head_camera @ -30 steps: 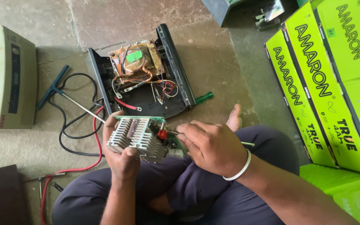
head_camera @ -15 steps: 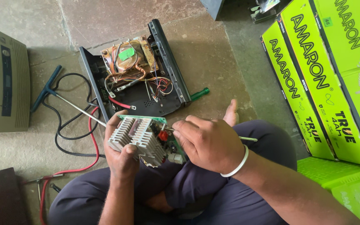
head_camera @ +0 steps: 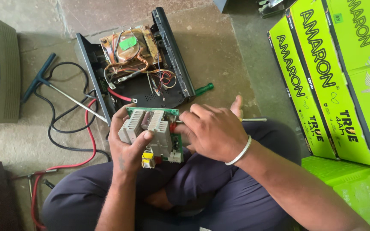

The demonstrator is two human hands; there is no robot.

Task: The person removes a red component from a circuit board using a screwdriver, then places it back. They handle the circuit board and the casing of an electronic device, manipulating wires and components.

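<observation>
While the left hand point(head_camera: 127, 147) grips the board point(head_camera: 155, 134) over the lap, the right hand point(head_camera: 213, 132) pinches a thin tool point(head_camera: 253, 119) at its edge. Advice: keep board steady, tool tip off the heatsinks. Green boxes point(head_camera: 322, 81) with black lettering stacked right; open case point(head_camera: 138, 68) ahead.

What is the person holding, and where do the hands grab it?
The left hand grips a green circuit board by its left edge and heatsinks. The right hand holds a thin metal tool near its middle.

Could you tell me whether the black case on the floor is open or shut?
Open: the black case has no cover, baring its copper-wound transformer and loose wires.
</observation>
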